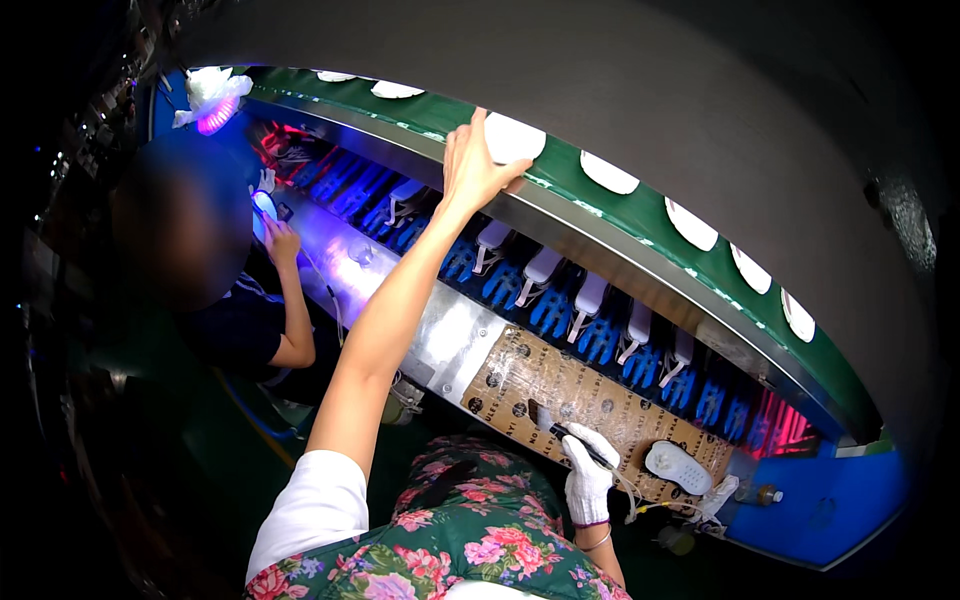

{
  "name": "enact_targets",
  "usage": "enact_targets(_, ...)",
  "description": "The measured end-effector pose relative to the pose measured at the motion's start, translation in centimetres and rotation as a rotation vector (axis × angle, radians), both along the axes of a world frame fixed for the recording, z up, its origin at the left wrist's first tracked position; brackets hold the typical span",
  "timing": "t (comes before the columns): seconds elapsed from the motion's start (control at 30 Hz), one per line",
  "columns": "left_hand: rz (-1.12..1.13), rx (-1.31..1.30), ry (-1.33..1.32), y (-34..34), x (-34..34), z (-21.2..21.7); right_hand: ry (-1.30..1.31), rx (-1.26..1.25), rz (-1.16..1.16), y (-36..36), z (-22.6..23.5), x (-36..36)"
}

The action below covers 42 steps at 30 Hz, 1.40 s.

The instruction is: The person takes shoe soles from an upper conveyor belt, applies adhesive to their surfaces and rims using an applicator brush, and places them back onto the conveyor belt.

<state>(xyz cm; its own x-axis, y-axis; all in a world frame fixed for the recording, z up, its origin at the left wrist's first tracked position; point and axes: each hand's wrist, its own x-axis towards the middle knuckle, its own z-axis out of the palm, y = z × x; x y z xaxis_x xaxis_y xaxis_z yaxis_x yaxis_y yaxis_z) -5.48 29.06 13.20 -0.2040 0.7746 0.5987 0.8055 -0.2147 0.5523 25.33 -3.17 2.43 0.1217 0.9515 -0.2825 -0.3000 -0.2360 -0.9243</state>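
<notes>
My bare left hand [470, 170] is stretched up to the green upper belt [640, 220]. Its fingers and thumb grip the edges of a white shoe sole [515, 138] at the belt's near side. Low in front of me, my right hand [590, 472], in a white knit glove, is closed round the dark handle of a flat brush [542, 416]. The brush head points up and left over a cardboard-covered ledge [510, 385]. A pale shoe sole [678, 467] lies on that cardboard, to the right of my gloved hand and apart from it.
More white soles [608, 172] are spaced along the upper belt. Below it, white strapped sandal pieces [541, 264] stand among blue racks [550, 312]. A co-worker [190, 230] at left holds a blue-lit piece. A small bottle [768, 494] stands by a blue panel [830, 500] at right.
</notes>
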Motion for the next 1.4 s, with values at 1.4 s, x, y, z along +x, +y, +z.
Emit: enact_targets(1.4,-0.313,-0.323,-1.231,-24.9,-3.2,-5.9,0.107,0.26,0.194,0.7,7.7,0.9)
